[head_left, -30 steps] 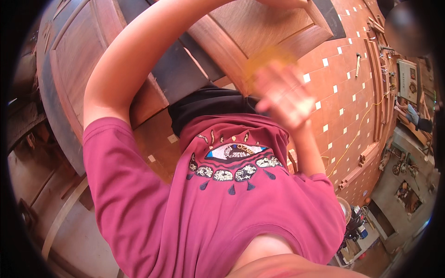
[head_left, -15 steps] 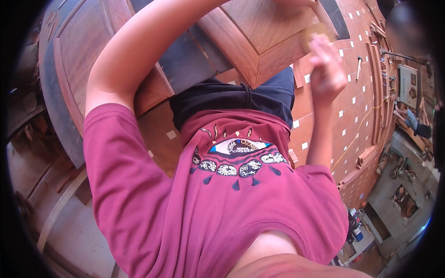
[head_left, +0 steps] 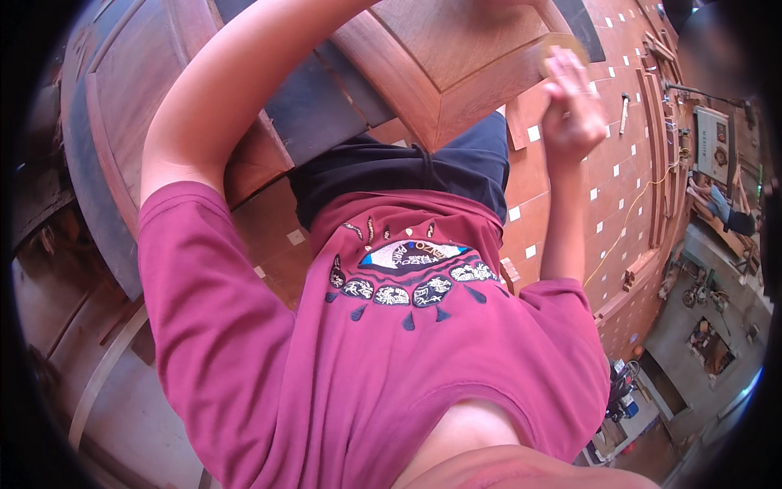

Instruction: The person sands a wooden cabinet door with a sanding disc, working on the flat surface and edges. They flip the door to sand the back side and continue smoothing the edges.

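Note:
My right hand (head_left: 573, 114), slightly blurred, presses a tan round pad (head_left: 562, 42) that looks like a sanding disc against the outer edge of a framed wooden panel (head_left: 476, 94). Its fingers lie together over the pad. The panel is reddish brown with a mitred corner toward me. My left arm (head_left: 236, 90) bends up and across the panel's far side. Only a sliver of the left hand shows at the top edge, so its fingers are hidden.
A dark board (head_left: 322, 102) supports the panel. Another framed panel (head_left: 138, 73) lies at left. On the tiled floor at right are a hammer (head_left: 625, 114), long wooden strips (head_left: 652, 155) and a yellow cord (head_left: 631, 212). Another person (head_left: 721, 210) is farther right.
My right hand and the pad have shifted slightly upward along the panel's edge. The whole view has moved a little, and less of my left hand shows at the top.

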A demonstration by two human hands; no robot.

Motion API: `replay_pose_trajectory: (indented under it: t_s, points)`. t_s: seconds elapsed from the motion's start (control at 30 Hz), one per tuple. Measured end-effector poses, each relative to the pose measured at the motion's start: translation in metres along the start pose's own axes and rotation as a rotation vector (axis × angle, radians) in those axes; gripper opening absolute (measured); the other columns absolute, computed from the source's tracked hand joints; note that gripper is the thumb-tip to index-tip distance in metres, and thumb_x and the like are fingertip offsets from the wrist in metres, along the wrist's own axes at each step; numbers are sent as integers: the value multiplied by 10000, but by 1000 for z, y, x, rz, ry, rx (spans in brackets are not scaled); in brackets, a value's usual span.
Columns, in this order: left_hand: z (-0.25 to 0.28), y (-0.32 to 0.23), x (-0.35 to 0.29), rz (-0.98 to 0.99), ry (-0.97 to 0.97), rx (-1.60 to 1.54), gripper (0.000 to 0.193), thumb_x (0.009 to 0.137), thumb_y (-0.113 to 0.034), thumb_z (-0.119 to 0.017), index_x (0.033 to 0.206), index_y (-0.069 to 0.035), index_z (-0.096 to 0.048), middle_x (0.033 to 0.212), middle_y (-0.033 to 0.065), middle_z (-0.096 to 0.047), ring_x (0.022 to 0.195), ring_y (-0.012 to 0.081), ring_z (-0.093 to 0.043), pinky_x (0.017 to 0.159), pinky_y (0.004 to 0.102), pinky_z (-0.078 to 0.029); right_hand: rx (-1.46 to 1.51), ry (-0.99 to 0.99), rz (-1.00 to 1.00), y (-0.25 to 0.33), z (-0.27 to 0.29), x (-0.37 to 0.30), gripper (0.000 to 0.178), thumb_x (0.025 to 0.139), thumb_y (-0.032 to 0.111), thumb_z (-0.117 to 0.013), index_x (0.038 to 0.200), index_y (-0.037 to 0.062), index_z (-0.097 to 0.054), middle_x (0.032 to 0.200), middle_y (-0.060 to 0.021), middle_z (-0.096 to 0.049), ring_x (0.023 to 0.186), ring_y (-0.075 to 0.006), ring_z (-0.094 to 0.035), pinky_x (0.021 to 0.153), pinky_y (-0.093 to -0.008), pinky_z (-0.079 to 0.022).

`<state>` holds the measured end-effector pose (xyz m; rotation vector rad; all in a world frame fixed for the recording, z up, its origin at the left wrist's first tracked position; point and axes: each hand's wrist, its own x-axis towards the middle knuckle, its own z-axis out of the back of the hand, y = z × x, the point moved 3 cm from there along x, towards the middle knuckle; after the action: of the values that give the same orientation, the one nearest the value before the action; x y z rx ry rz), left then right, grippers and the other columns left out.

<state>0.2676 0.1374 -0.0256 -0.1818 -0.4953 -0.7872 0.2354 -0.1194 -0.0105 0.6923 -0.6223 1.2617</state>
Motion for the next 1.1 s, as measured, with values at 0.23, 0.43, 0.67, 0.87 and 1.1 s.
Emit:
replay_pose_trajectory:
  t_s: [0.23,0.43,0.67,0.87,1.1]
  points:
    - [38,-32,4,182,140,27,306,939,-238,-539,1022,6,-703,1292,197,-671,1267,399,-594,1054,687,-443,219,199,162,64,-2,-5,260,1065,332,-622,1095,144,-798,1126,-48,-809,1161,-254,-747,1081,-399,-552]
    - [9,-9,5,61,72,83,367,975,-238,-484,1080,35,-707,1331,207,-667,1279,408,-588,1101,606,-445,39,166,74,33,-8,-5,200,1055,195,-632,1093,86,-795,1173,-64,-799,1202,-240,-729,1079,-392,-543]
    - [28,-31,3,440,-1,-117,410,1005,-216,-445,1174,41,-715,1316,204,-677,1307,381,-572,1132,548,-423,187,200,266,55,3,5,221,942,340,-754,1010,134,-795,1103,-55,-807,1082,-224,-771,921,-392,-621]
    - [43,-35,4,306,154,-91,417,1020,-201,-408,1251,1,-691,1310,170,-676,1350,351,-528,1131,517,-405,-70,74,71,-2,-5,12,179,1041,163,-647,1048,82,-807,1124,-100,-803,1118,-251,-760,982,-396,-591]
    - [53,-46,-4,511,130,-237,512,1070,-273,-352,1407,8,-615,1543,180,-553,1535,347,-378,1265,563,-247,142,205,204,57,3,7,233,941,309,-748,1059,117,-805,1114,-68,-807,1098,-233,-764,1035,-423,-561]
